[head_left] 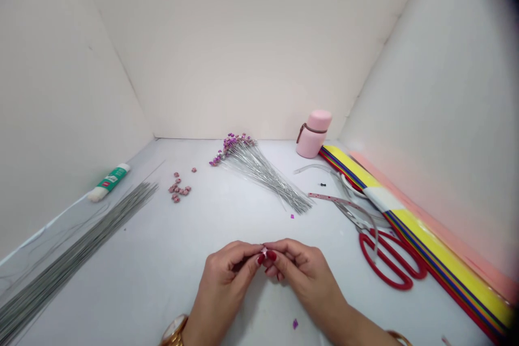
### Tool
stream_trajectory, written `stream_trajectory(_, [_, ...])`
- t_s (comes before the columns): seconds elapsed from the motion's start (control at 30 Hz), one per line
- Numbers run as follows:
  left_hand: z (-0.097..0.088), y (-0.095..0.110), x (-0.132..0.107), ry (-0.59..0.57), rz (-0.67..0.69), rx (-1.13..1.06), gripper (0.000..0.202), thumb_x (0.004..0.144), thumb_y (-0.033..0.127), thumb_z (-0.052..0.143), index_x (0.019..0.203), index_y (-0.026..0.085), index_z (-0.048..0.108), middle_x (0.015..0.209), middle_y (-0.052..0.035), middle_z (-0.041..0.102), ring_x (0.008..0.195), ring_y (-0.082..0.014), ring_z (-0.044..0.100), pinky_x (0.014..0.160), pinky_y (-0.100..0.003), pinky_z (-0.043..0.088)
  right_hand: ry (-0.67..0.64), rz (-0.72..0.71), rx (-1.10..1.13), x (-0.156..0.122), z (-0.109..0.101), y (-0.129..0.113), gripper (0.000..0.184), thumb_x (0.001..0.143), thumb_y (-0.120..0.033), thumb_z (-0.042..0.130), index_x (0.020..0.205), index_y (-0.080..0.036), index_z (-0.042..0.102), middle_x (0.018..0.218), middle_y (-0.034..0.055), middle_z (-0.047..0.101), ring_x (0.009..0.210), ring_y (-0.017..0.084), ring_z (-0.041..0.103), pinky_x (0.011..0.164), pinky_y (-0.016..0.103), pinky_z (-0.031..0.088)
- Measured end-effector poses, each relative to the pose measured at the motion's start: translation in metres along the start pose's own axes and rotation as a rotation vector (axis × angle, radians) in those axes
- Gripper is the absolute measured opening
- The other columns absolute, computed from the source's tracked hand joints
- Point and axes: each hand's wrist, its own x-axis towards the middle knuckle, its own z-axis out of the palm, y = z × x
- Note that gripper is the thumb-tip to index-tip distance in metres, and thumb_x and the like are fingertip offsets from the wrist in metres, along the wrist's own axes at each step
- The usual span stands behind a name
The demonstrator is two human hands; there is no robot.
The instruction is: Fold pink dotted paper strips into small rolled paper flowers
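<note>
At the near middle of the table, my left hand (229, 273) and my right hand (304, 273) meet fingertip to fingertip. Both pinch a tiny pale pink folded star (265, 251) between thumbs and forefingers, which hide part of it. Beyond them to the left lies a loose cluster of small pink folded pieces (178, 189) that look like paper stars. Farther back, a bundle of silvery wire stems (267, 173) lies aslant, tipped with purple and pink pieces (233, 143). One purple scrap (295, 324) rests below my right hand, another (292, 216) beyond it.
Along the left lie grey wires (81, 251) and a green-and-white glue stick (109, 182). At the right are red-handled scissors (391, 259), curled paper strips (344, 200), a black pin (323, 185) and stacked coloured paper (425, 238). A pink flask (314, 134) stands by the back wall.
</note>
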Motion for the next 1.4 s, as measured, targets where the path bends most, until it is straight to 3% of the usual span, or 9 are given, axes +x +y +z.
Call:
stream_trajectory(0.17, [0.0018, -0.0020, -0.0044, -0.004, 0.006, 0.015, 0.020, 0.080, 0.017, 0.052, 0.098, 0.018, 0.061, 0.088, -0.0043, 0.066, 0.076, -0.0139, 0.062, 0.069, -0.022, 0.050, 0.009, 0.072, 0.075, 0.0008, 0.0007, -0.0029, 0.018, 0.079, -0.029, 0.056, 0.079, -0.013, 0.063, 0.059, 0.0012, 0.062, 0.055, 0.010, 0.055, 0.052, 0.019, 0.043])
stream_trajectory(0.33, [0.0013, -0.0015, -0.0042, -0.020, 0.006, 0.068, 0.017, 0.082, 0.019, 0.050, 0.088, 0.017, 0.065, 0.078, -0.0042, 0.066, 0.071, -0.0142, 0.061, 0.065, -0.022, 0.049, -0.034, 0.101, 0.105, 0.0013, 0.0011, -0.0022, 0.023, 0.079, -0.032, 0.055, 0.070, -0.012, 0.061, 0.057, 0.0017, 0.061, 0.052, 0.009, 0.052, 0.050, 0.019, 0.040])
stream_trajectory(0.57, [0.0017, 0.0005, -0.0004, -0.093, -0.148, -0.143, 0.022, 0.083, 0.027, 0.048, 0.091, 0.016, 0.065, 0.080, -0.0053, 0.068, 0.075, -0.0165, 0.062, 0.071, -0.025, 0.049, -0.046, 0.098, 0.049, 0.0033, -0.0004, 0.0011, 0.024, 0.079, -0.034, 0.054, 0.072, -0.012, 0.060, 0.056, 0.0005, 0.059, 0.052, 0.009, 0.050, 0.051, 0.019, 0.039])
stream_trajectory(0.7, [0.0032, -0.0003, -0.0012, -0.100, -0.112, -0.140, 0.021, 0.082, 0.024, 0.050, 0.095, 0.016, 0.064, 0.083, -0.0057, 0.068, 0.075, -0.0163, 0.062, 0.071, -0.025, 0.049, -0.061, 0.130, 0.118, 0.0048, -0.0005, 0.0018, 0.027, 0.077, -0.038, 0.056, 0.069, -0.012, 0.058, 0.053, -0.0013, 0.056, 0.049, 0.008, 0.047, 0.049, 0.019, 0.036])
stream_trajectory(0.9, [0.0001, 0.0026, -0.0032, -0.073, -0.001, 0.080, 0.020, 0.083, 0.022, 0.046, 0.084, 0.019, 0.066, 0.072, -0.0031, 0.064, 0.067, -0.0144, 0.059, 0.065, -0.023, 0.048, -0.128, 0.121, 0.154, 0.0028, 0.0015, -0.0012, 0.033, 0.081, -0.041, 0.049, 0.069, -0.012, 0.058, 0.054, -0.0002, 0.057, 0.049, 0.008, 0.051, 0.048, 0.018, 0.037])
stream_trajectory(1.1, [0.0000, 0.0017, -0.0044, -0.009, 0.053, 0.134, 0.018, 0.082, 0.018, 0.047, 0.095, 0.019, 0.060, 0.082, -0.0037, 0.063, 0.072, -0.0138, 0.059, 0.067, -0.023, 0.048, -0.133, 0.135, 0.216, -0.0003, 0.0033, -0.0009, 0.031, 0.082, -0.039, 0.049, 0.067, -0.013, 0.056, 0.056, -0.0002, 0.058, 0.049, 0.008, 0.052, 0.047, 0.017, 0.037])
stream_trajectory(1.2, [-0.0004, 0.0020, -0.0032, 0.015, 0.088, 0.157, 0.014, 0.082, 0.017, 0.048, 0.085, 0.019, 0.062, 0.078, -0.0032, 0.063, 0.071, -0.0136, 0.059, 0.066, -0.023, 0.048, -0.097, 0.112, 0.185, -0.0011, 0.0028, -0.0008, 0.027, 0.081, -0.037, 0.051, 0.073, -0.013, 0.059, 0.059, 0.0000, 0.059, 0.052, 0.009, 0.053, 0.050, 0.019, 0.040])
stream_trajectory(1.3, [-0.0011, 0.0014, -0.0025, 0.025, 0.096, 0.156, 0.015, 0.082, 0.015, 0.048, 0.086, 0.020, 0.063, 0.078, -0.0023, 0.064, 0.071, -0.0134, 0.060, 0.066, -0.022, 0.047, -0.042, 0.073, 0.123, -0.0016, 0.0025, -0.0015, 0.020, 0.079, -0.032, 0.055, 0.084, -0.014, 0.062, 0.062, 0.0002, 0.060, 0.058, 0.010, 0.053, 0.055, 0.021, 0.043])
stream_trajectory(1.4, [-0.0008, -0.0010, -0.0030, 0.028, 0.087, 0.162, 0.016, 0.082, 0.015, 0.049, 0.087, 0.020, 0.063, 0.077, -0.0023, 0.065, 0.070, -0.0134, 0.060, 0.065, -0.023, 0.047, -0.029, 0.049, 0.056, -0.0015, 0.0023, -0.0020, 0.019, 0.079, -0.029, 0.055, 0.084, -0.014, 0.065, 0.060, 0.0000, 0.058, 0.057, 0.011, 0.052, 0.055, 0.021, 0.043])
